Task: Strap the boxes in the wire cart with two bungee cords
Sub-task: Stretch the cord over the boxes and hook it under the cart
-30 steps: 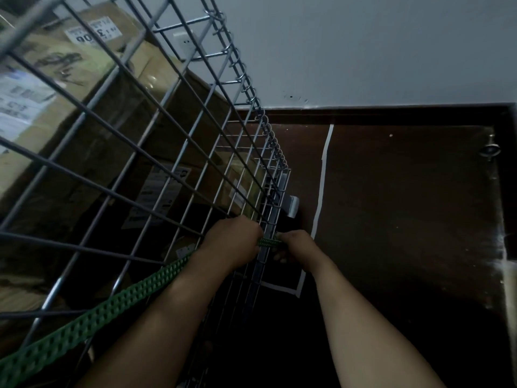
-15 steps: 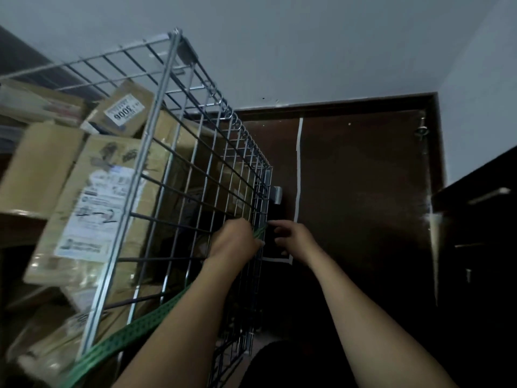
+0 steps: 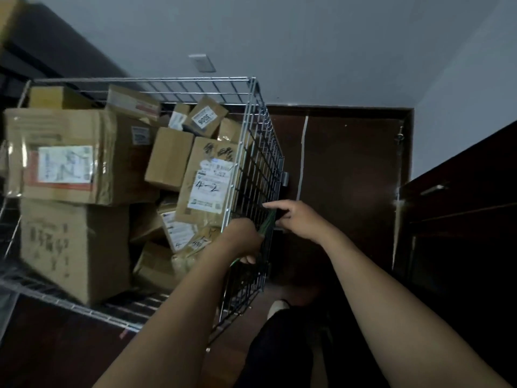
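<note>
The cart [image 3: 253, 113] fills the left half of the view, its wire sides standing open at the top. Inside it the boxes [image 3: 84, 163] lie piled unevenly. A large labelled one sits on top at the far left, and smaller ones lean against each other toward the right. A tall box marked "4-2" [image 3: 207, 177] rests tilted against the cart's right side. At that side, near the front corner, the left hand [image 3: 242, 239] is closed in a fist round the green cord [image 3: 265, 224]. The cord comes out of the fist and runs a short way up along the mesh toward the other hand. Just beside it, outside the mesh, the right hand [image 3: 299, 219] has its forefinger stretched straight toward the wires. Its other fingers are hidden, so I cannot tell whether it holds the cord's end. Below the forearms a shoe [image 3: 277, 306] shows on the dark floor [image 3: 349, 177]. A white tape line [image 3: 303, 152] runs along the floor beside the cart. A dark cabinet [image 3: 461, 205] stands at the far right.
</note>
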